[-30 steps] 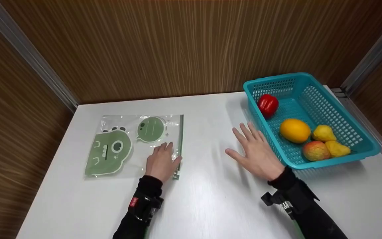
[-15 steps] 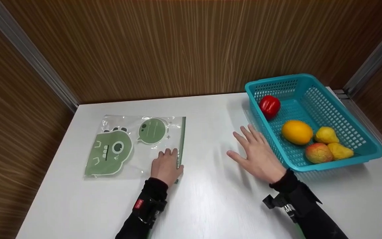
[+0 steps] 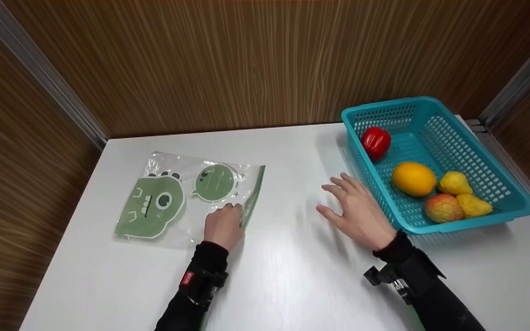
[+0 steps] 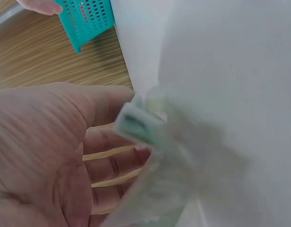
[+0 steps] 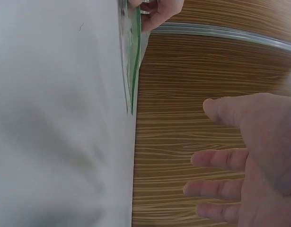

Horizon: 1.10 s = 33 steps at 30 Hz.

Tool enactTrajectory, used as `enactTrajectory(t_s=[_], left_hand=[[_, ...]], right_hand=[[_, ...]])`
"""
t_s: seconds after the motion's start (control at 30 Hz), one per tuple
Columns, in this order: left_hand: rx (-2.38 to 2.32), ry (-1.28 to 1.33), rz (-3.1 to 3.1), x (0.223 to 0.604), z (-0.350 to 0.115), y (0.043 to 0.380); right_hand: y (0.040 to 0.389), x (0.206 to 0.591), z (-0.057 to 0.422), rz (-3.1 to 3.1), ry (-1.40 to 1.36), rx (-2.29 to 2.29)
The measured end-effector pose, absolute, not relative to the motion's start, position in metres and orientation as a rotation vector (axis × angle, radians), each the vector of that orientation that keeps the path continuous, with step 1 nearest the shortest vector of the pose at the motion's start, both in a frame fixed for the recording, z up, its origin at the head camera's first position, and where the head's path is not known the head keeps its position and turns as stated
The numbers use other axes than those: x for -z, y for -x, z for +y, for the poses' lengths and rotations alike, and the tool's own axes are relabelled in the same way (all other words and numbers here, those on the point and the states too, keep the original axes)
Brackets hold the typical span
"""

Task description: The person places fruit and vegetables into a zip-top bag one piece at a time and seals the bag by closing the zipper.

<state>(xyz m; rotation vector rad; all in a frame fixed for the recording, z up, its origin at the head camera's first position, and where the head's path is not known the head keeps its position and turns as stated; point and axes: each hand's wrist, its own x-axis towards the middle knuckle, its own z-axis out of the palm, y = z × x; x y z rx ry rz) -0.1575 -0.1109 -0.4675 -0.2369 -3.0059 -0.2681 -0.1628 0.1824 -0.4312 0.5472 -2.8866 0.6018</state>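
A clear zip bag [image 3: 191, 214] with a green one-eyed monster print lies flat on the left of the white table. Its green-striped opening edge [image 3: 255, 193] is lifted and bowed. My left hand [image 3: 223, 227] pinches that edge near its lower end, fingers curled. In the left wrist view, the zip strip [image 4: 140, 125] sits between thumb and fingers, partly blurred. My right hand [image 3: 359, 216] hovers palm down beside the turquoise basket [image 3: 467, 223], fingers spread and holding nothing. From the right wrist view, the bag's green edge [image 5: 133, 61] stands up off the table.
Inside the basket, at the right, are a red bell pepper [image 3: 376, 143], an orange-yellow oval fruit [image 3: 413, 179], a red-yellow round fruit [image 3: 443, 208] and two yellow pears [image 3: 474, 205]. Wood-grain panels [image 3: 265, 64] wall the table's back and sides.
My left hand has curled its fingers onto the bag's zip edge and raised it; the bag has turned slightly. The right hand stays in place, fingers a little more bent.
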Motion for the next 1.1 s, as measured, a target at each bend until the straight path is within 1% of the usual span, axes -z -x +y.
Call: enactTrajectory(t_s=[0.27,0.7,0.93,1.1], left_hand=[[0.456,0.165,-2.843,0.452,-0.113,0.155],[0.489,0.21,-2.755,0.441,-0.107,0.147],[0.434,0.293,-2.719,0.439,-0.096,0.138],[0.411,0.355,-2.69,0.441,-0.085,0.133]], right_hand=[[0.164,0.433,0.18,-2.812,-0.552,-0.685],[0.172,0.436,0.159,-2.917,-0.503,-0.874],[0.189,0.441,0.144,-2.919,-0.446,-1.056],[0.206,0.444,0.124,-2.864,-0.401,-1.295]])
